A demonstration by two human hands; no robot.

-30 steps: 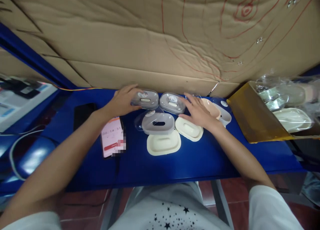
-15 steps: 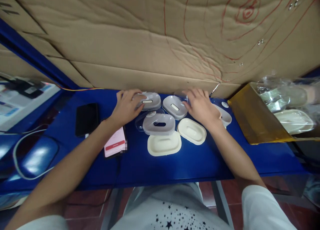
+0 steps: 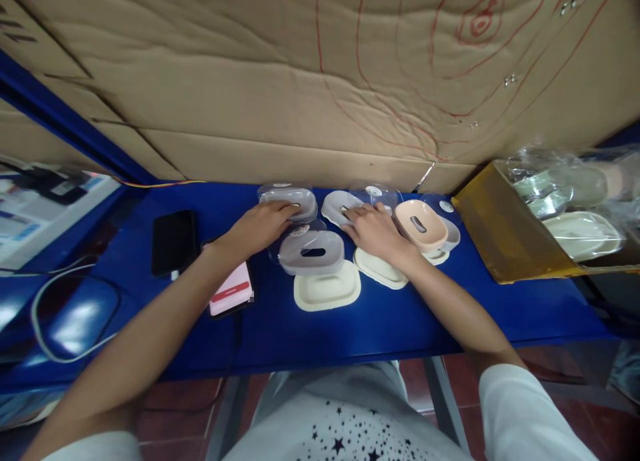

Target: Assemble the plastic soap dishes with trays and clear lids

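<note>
My left hand (image 3: 266,226) is closed, its fingertips at the slot of a grey oval dish (image 3: 310,214) at the back left. My right hand (image 3: 374,231) is also closed, fingertips at the slot of a second grey oval dish (image 3: 333,201). What either hand pinches is hidden under the fingers. Clear plastic covers with round labels lie behind and beside the dishes. Between my forearms a third grey oval piece (image 3: 293,262) with an open slot overlaps a cream oval tray (image 3: 327,299). Another cream tray (image 3: 385,274) is partly under my right wrist.
A peach oval dish (image 3: 434,229) lies right of my right hand, over a grey and a cream piece. An open cardboard box (image 3: 483,237) with bagged dishes stands at the right. A dark phone (image 3: 174,241) and a lit phone (image 3: 233,293) lie left. Cardboard (image 3: 225,81) walls the back.
Both hands have moved onto the slots of the two back grey dishes, covering the white inserts seen earlier. My right hand came left and down, uncovering the peach dish and a clear cover.
</note>
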